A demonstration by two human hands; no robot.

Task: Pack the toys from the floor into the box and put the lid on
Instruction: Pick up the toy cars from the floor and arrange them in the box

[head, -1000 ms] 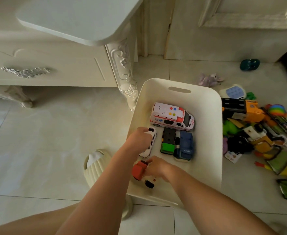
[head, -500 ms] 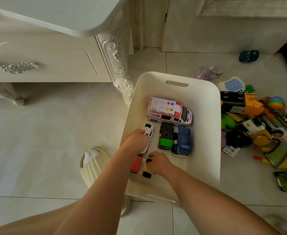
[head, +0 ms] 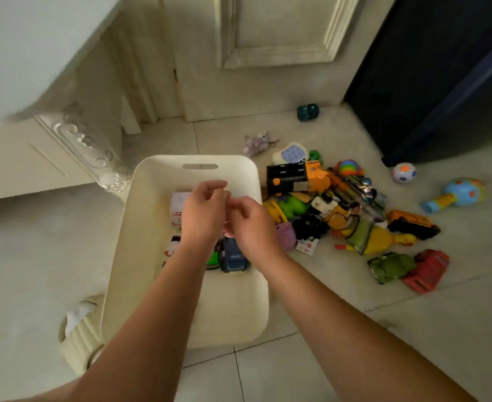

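Observation:
The cream box (head: pixel 140 204) stands on the tiled floor in front of me. Inside it lie a white ambulance (head: pixel 177 207), a small white car (head: pixel 170 247), a green truck (head: pixel 213 260) and a blue truck (head: pixel 233 259), all partly hidden by my arms. My left hand (head: pixel 204 211) and my right hand (head: pixel 250 224) hover close together above the box, fingers loosely curled, with nothing visible in them. To the right of the box is a pile of toys (head: pixel 340 210), including a black and orange truck (head: pixel 294 177) and a yellow rubber chicken (head: pixel 384 240). No lid is in view.
An ornate white table leg (head: pixel 93 149) stands left of the box. A dark cabinet (head: pixel 442 68) fills the upper right. Scattered on the floor are a spotted ball (head: pixel 403 172), a blue rattle (head: pixel 456 195), a teal toy (head: pixel 308 112) and a red toy (head: pixel 426 269). My slippered foot (head: pixel 76 329) is at lower left.
Both hands let go of the red and white cars and rose out of the box, coming together above it. The view swung right, showing more of the toy pile.

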